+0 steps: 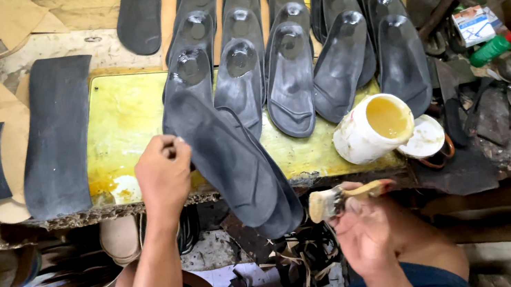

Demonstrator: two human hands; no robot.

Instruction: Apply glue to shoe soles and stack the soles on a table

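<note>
Left hand (164,173) pinches dark insole (231,162), light, flexible; right hand (368,228), at five o'clock, grips glue brush (332,201).

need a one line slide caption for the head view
Left hand holds dark insoles at the yellow bench edge, right hand grips a glue brush near the open glue tub.
</note>
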